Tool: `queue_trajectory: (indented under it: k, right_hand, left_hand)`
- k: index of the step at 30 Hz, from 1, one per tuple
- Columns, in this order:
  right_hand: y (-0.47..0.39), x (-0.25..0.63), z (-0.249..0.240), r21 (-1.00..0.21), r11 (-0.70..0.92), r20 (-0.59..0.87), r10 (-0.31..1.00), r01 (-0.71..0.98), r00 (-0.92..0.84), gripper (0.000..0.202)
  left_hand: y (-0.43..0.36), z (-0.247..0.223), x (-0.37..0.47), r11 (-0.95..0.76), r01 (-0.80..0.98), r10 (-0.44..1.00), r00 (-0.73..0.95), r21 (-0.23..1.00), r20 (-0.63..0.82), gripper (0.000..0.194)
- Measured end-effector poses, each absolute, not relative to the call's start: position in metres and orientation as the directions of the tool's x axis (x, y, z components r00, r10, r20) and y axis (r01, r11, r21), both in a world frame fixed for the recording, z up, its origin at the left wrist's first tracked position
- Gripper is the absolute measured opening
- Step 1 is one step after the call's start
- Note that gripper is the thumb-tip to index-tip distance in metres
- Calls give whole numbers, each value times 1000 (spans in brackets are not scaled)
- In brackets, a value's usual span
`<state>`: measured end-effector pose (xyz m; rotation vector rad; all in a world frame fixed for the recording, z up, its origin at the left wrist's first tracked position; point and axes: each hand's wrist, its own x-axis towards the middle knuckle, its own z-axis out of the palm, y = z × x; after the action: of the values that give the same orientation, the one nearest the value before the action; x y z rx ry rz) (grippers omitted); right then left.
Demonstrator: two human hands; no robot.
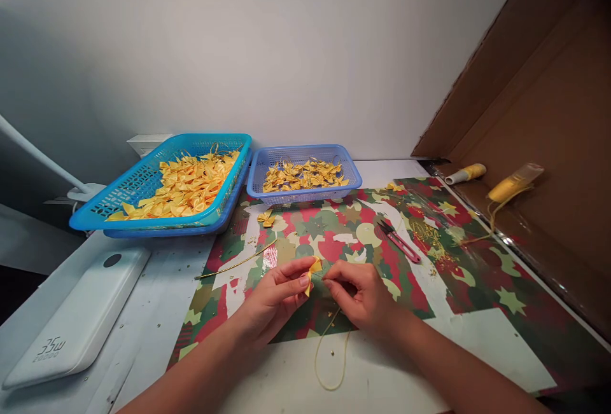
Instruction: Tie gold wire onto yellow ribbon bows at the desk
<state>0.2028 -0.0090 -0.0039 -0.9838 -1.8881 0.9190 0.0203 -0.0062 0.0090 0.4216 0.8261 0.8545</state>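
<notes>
My left hand (pixel 286 287) pinches a small yellow ribbon bow (pixel 313 274) between thumb and fingers. Close beside it, my right hand (pixel 356 290) is closed in a pinch on a thin yellow thread (pixel 317 368), which hangs in a loop below onto the table. A fine line runs from the right fingertips to the bow; whether a needle is there is too small to tell. Beyond the hands, red-handled thread snips (pixel 400 242) lie on the patterned sheet (pixel 334 239). A gold cord (pixel 236 268) rests to the left, and a loose yellow bow (pixel 266 218) lies farther back.
A blue basket (pixel 138 185) full of yellow bows stands at back left, beside a smaller purple-blue basket (pixel 305 196) with corded bows. A white power bank (pixel 79 318) lies left. Thread spools (pixel 508 188) are by the cardboard wall (pixel 539 102) at right; tiny gold bits are scattered about.
</notes>
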Motion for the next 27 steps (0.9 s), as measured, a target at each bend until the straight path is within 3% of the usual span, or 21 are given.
queue_trajectory:
  k: [16, 27]
  right_hand:
    - [-8, 201, -4, -825, 472, 346, 857, 312, -383, 15]
    - [-8, 203, -1, -846, 454, 336, 861, 279, -383, 14]
  left_hand:
    - [-8, 5, 23, 611, -454, 786, 445, 649, -428, 31]
    - [-7, 10, 20, 603, -494, 798, 375, 626, -472, 33]
